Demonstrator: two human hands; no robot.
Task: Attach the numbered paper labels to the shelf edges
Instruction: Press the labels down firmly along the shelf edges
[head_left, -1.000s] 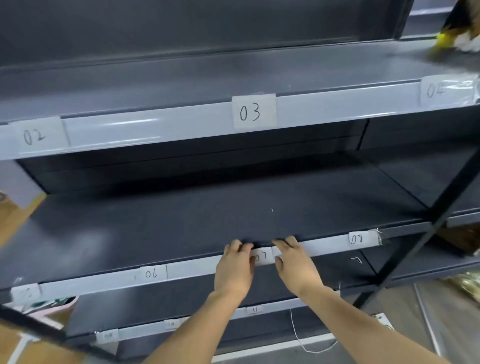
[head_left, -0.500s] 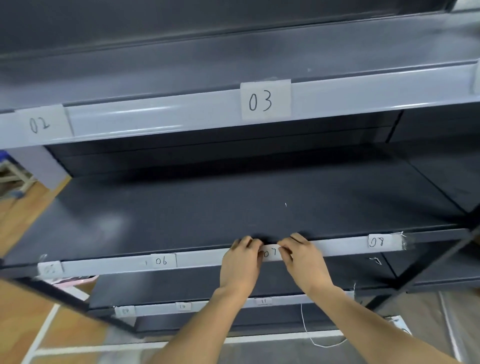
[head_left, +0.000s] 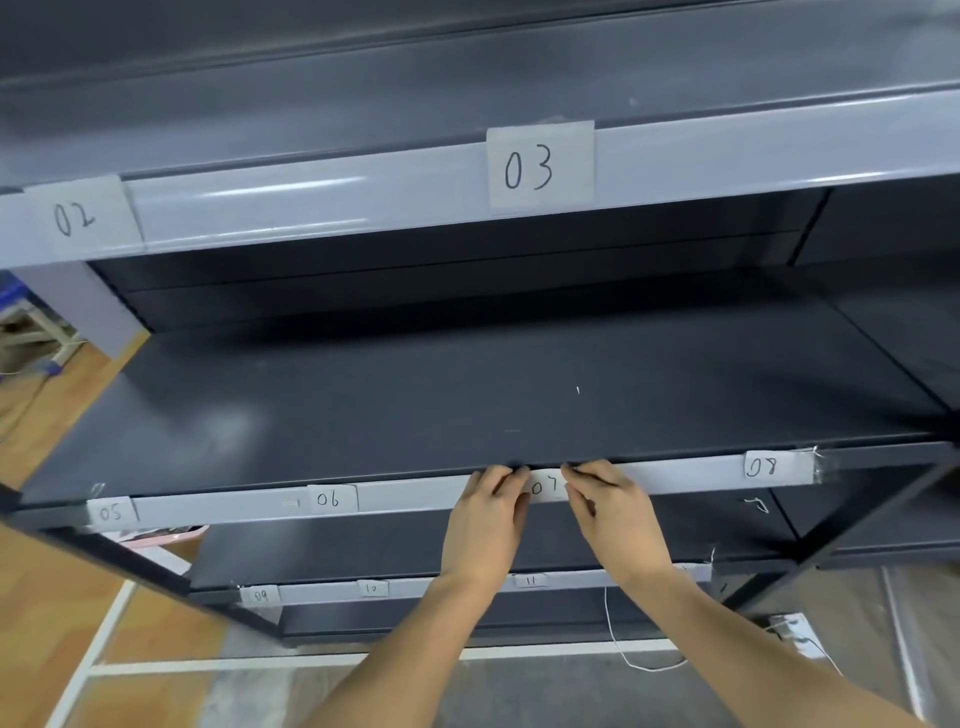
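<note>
Fingers of the left hand curl over the middle shelf edge and pinch the 9 o'clock side of label 07; the right hand fingers, likewise curled, pinch its 3 o'clock side. Label 07 sits on that edge, at 6 o'clock from frame centre, with label 06 at its 9 o'clock, label 08 at 3 o'clock and label 03 at 12 o'clock.

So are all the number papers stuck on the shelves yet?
Nearly, by the look of it. Done: 02 and 03 on the top edge, 05, 06 and 08 on the middle edge, 09, 10 and 11 below. In hand: the left hand and right hand press label 07 onto the middle edge. Left: finishing 07; no loose labels show. Anything further right is out of view.
</note>
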